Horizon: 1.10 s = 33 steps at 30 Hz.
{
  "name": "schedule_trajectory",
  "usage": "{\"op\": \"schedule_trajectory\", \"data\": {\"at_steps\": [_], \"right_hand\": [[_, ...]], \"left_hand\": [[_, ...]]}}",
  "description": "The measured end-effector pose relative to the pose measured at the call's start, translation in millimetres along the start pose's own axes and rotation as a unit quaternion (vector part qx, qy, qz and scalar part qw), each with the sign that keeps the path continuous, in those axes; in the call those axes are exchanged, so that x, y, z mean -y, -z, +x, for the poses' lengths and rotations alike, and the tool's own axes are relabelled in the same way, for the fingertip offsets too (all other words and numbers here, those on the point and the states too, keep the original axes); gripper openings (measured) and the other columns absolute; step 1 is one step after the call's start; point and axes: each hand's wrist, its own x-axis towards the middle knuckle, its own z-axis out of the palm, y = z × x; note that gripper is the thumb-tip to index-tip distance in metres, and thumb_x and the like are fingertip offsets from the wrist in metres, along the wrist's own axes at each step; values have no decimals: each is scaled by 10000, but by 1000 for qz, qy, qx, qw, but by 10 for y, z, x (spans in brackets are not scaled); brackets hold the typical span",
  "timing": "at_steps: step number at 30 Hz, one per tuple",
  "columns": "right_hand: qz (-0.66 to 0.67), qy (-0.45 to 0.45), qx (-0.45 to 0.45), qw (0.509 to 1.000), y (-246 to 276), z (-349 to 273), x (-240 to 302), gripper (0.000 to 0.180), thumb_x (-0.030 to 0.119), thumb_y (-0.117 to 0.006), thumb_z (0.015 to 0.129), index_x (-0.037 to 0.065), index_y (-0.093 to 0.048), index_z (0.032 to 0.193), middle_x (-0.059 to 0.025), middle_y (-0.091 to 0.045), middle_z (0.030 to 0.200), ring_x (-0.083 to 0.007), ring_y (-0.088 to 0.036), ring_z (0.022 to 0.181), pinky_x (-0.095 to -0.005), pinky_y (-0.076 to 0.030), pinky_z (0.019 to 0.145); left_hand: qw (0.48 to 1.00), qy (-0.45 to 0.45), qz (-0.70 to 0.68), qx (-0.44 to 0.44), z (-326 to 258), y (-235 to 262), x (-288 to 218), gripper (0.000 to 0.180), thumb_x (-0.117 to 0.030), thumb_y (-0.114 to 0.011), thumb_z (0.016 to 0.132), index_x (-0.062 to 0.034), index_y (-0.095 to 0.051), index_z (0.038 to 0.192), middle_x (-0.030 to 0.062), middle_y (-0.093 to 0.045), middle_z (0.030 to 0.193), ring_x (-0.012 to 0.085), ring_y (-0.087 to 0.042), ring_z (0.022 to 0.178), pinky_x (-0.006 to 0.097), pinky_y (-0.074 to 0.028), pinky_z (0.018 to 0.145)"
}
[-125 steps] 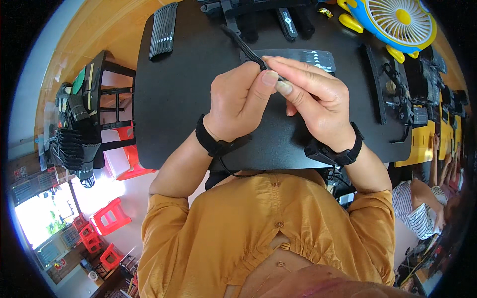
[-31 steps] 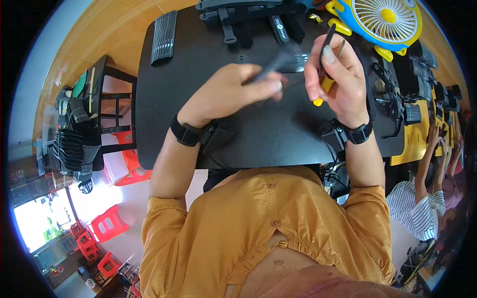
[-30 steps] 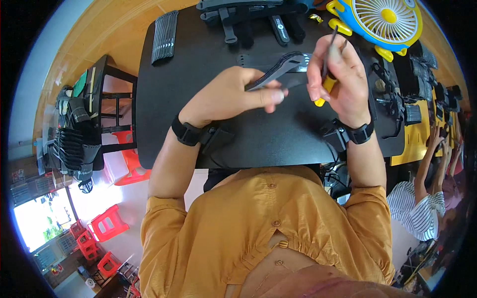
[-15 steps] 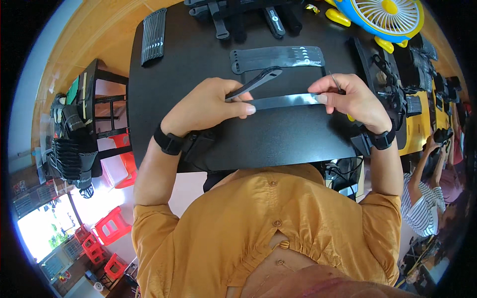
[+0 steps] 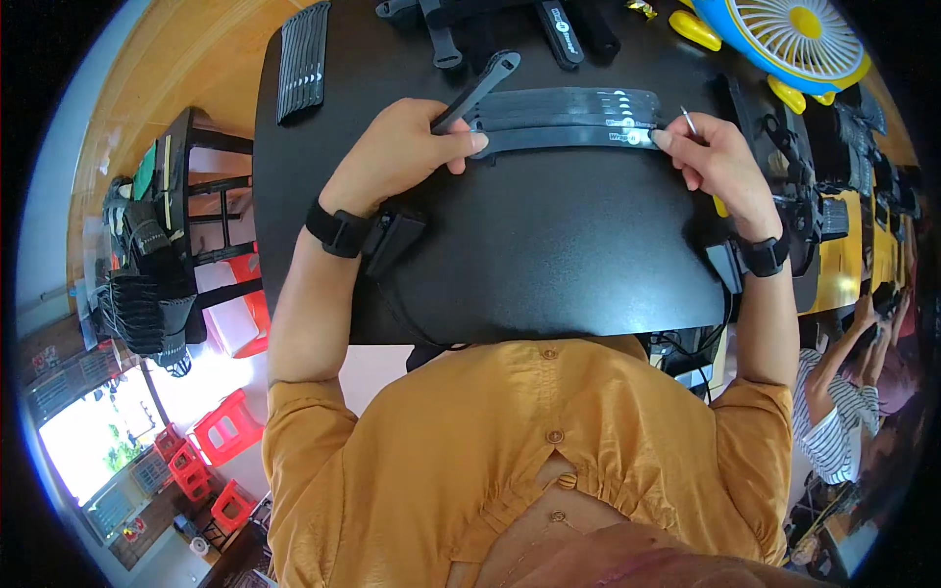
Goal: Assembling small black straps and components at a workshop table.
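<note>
The near strap (image 5: 559, 138) is lying flat on the black table (image 5: 549, 255) with its long axis running straight from one hand to the other. The left hand (image 5: 397, 157) is pressing the strap's left end down, fingertips bunched together on it, while the thumb and forefinger are also pinching a loose strap (image 5: 477, 88) that is slanting up and away from the knuckles. The right hand (image 5: 720, 167) is pinning the right end with its forefinger; the other fingers are curling around a thin tool (image 5: 690, 122) with a yellow handle, its tip poking up beyond the fingertips. Both hands are equally near, one per end.

Just beyond the fingers, a stack of flat straps (image 5: 564, 103) is lying parallel and touching the near one; about three, though I cannot count them surely. Far left of the left hand, one bundle of straps (image 5: 302, 61) is lying lengthwise. Beyond the right hand, one blue-and-yellow fan (image 5: 789, 34) is sitting.
</note>
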Motion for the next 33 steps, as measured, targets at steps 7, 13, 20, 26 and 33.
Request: {"op": "schedule_trajectory", "data": {"at_steps": [7, 13, 20, 26, 33], "right_hand": [[4, -41, -16, 999, 2, 19, 20, 199, 254, -647, 922, 61, -644, 871, 44, -557, 647, -25, -507, 501, -176, -344, 420], [5, -48, -15, 999, 40, 20, -9, 189, 239, -637, 927, 55, -645, 884, 35, -571, 640, -30, -521, 493, -168, -356, 408], [26, -34, -22, 999, -9, 32, -20, 192, 221, -637, 922, 30, -663, 915, 12, -596, 643, -40, -564, 489, -163, -400, 415], [6, -58, -38, 998, -29, 21, 53, 214, 227, -637, 919, 16, -669, 941, 1, -605, 655, -50, -577, 491, -172, -416, 418], [-14, -56, -55, 997, -46, 51, 46, 244, 244, -635, 921, 5, -672, 951, -14, -609, 659, -62, -583, 483, -176, -430, 425]], "left_hand": [[999, 9, 5, -31, 41, -52, -7, 352, -412, -720, 834, -61, -705, 856, -9, -617, 647, 90, -551, 585, 247, -397, 562], [999, 20, 17, -25, 84, -54, -31, 358, -422, -727, 826, -65, -701, 836, -10, -605, 626, 91, -548, 566, 253, -394, 546], [999, 37, 9, -33, 47, -56, -78, 370, -399, -726, 818, -30, -698, 822, 22, -610, 609, 121, -574, 563, 267, -426, 566], [998, 49, 8, -38, 72, -79, -56, 368, -378, -738, 813, -16, -679, 812, 28, -600, 607, 119, -571, 563, 269, -427, 559], [997, 53, 6, -51, 88, -106, -42, 358, -359, -769, 803, -24, -645, 786, 16, -573, 610, 99, -544, 559, 259, -408, 543]]}}
